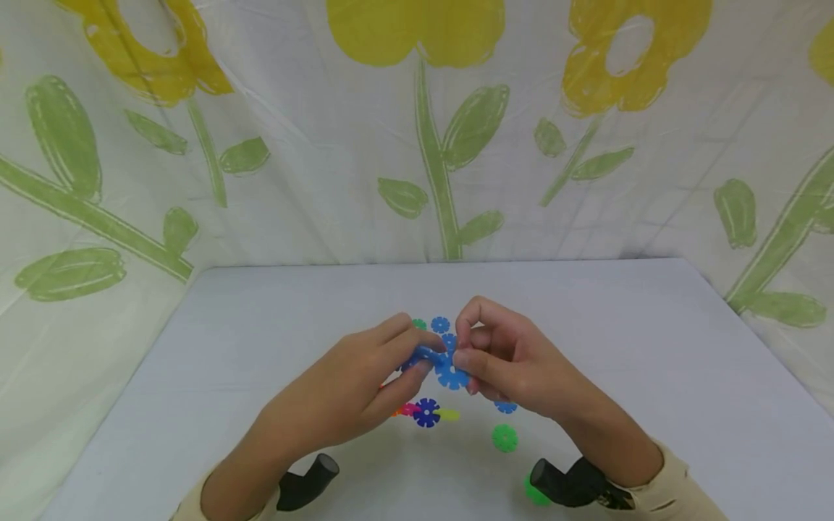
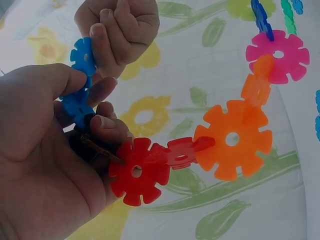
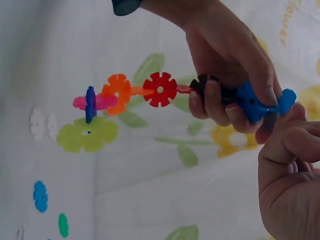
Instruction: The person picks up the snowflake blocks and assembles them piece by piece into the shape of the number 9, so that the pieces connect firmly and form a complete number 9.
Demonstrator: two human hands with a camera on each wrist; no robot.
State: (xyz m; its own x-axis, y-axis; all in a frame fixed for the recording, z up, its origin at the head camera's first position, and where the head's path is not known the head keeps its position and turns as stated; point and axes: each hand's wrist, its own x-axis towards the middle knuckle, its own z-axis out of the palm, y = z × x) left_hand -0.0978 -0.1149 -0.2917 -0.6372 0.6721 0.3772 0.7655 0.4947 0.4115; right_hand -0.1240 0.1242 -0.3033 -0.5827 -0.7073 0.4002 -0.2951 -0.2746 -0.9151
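My left hand (image 1: 339, 383) grips a chain of flower-shaped notched plastic discs, with its thumb and fingers on a blue disc (image 2: 77, 110). Thumb and fingers of my right hand (image 1: 515, 358) pinch the edge of another blue disc (image 1: 452, 378), which meets the first at the chain's end. Black discs (image 3: 202, 81) lie partly hidden in the left fingers. From there the chain runs through a red disc (image 2: 152, 182), an orange disc (image 2: 220, 162), a pink disc (image 2: 295, 60), a dark blue disc (image 3: 90, 107) and a yellow-green disc (image 3: 75, 137).
On the white table (image 1: 260, 318) lie loose discs: a blue one (image 1: 440, 319) beyond the hands, a green one (image 1: 500, 443) nearer me, and another green one (image 1: 536, 493) partly behind the right wrist's black mount (image 1: 573, 483). A flower-printed curtain (image 1: 293, 145) hangs behind the table.
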